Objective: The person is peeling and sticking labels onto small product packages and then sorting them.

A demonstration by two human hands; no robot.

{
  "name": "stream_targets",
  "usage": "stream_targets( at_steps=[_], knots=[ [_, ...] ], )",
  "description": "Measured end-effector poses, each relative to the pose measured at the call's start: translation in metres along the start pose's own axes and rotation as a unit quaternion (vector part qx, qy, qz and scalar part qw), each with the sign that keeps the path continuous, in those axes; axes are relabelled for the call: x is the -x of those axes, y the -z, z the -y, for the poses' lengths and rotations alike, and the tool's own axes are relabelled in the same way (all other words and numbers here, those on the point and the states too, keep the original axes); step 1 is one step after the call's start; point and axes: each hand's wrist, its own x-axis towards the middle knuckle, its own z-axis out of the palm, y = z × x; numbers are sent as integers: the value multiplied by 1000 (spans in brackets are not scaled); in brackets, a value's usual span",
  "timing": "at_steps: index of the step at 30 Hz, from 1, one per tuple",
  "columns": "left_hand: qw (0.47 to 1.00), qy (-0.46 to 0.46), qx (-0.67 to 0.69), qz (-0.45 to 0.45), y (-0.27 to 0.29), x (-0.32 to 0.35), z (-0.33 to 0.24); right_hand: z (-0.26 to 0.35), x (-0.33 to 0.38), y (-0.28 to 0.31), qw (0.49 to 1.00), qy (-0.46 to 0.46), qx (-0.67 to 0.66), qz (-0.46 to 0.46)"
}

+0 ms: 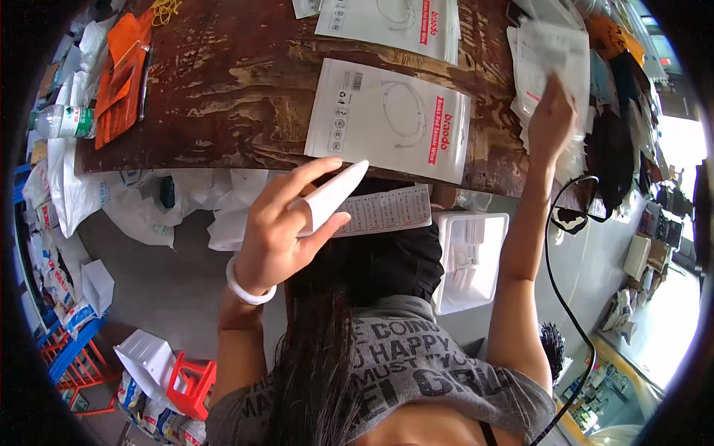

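A folded white paper is gripped between the fingers and thumb of my left hand, just off the table's near edge. Close beyond it, a flat white plastic bag printed with a looped wire and a red label lies on the table. Similar bags lie farther back. At the table's right side, my right hand reaches over a pile of white bags. Its fingers look pressed together, and motion blur hides what they may hold. A printed paper sheet lies below the table edge, over my lap.
The worn brown wooden table carries an orange bag at left, near a plastic bottle. A white bin holding small packets stands right of my lap. A black cable hangs beside my right arm. A red stool stands lower left.
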Motion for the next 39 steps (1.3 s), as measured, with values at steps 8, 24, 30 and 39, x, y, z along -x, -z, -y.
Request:
stream_targets(
  at_steps=[8,24,30,39],
  knots=[
    [1000,-14,0,4,-15,-3,10,119,60,40,848,116,-333,396],
    [990,-50,-114,72,-21,8,28,162,94,-4,825,-103,-414,371],
    [987,-35,-123,93,-22,6,26,160,94,-8,808,-127,-430,382],
    [982,-24,-172,80,-40,13,29,159,95,-8,840,-76,-374,386]
  ],
)
